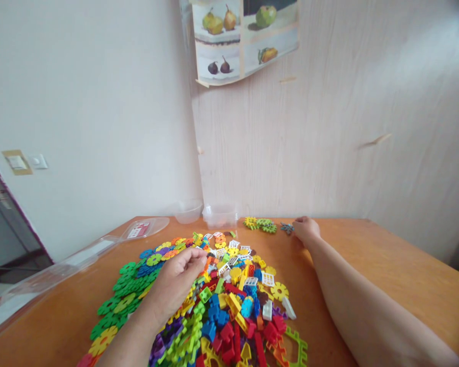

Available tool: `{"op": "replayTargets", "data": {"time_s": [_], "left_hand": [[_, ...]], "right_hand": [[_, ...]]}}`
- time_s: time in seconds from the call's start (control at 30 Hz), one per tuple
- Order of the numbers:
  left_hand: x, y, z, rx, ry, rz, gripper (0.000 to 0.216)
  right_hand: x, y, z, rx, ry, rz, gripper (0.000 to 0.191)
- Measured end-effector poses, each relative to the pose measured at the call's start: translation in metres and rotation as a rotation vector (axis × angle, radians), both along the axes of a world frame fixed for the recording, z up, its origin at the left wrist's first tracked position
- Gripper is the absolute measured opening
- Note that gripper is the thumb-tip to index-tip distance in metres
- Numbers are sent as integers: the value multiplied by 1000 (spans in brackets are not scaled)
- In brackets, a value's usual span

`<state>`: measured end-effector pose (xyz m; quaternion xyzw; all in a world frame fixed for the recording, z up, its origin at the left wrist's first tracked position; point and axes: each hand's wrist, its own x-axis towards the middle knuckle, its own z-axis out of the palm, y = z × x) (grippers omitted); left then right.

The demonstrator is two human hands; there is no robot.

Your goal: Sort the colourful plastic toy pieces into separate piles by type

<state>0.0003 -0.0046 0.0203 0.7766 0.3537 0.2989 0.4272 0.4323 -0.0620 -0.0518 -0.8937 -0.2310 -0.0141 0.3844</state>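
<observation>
A big heap of colourful plastic building pieces [222,295] covers the near middle of the wooden table [398,270]. My left hand [176,285] rests on the heap with its fingers curled into the pieces; what it grips is hidden. My right hand [305,230] reaches to the far side of the table, fingers bent, touching a small blue-grey snowflake piece [286,228]. Just left of it lies a short row of joined yellow and green snowflake pieces [260,224].
Two clear plastic tubs [204,211] stand by the wall at the back. A clear lid [145,228] and a long clear container [49,275] lie along the left edge. A fruit poster [245,38] hangs on the wall.
</observation>
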Motion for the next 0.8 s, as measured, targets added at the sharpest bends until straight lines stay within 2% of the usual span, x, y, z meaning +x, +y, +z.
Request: {"op": "replayTargets", "data": {"time_s": [0.17,0.37,0.6,0.8], "left_hand": [[1,-1,2,16,-26,0,43],[2,-1,2,49,-6,-18,40],[1,0,-2,74,-4,-16,40],[1,-1,1,54,16,-9,41]], "right_hand": [[-11,-2,11,-102,-48,81,27],[-14,-3,8,-202,-58,136,26],[-13,0,7,-196,-77,152,26],[-16,-6,11,-109,-51,96,27]]}}
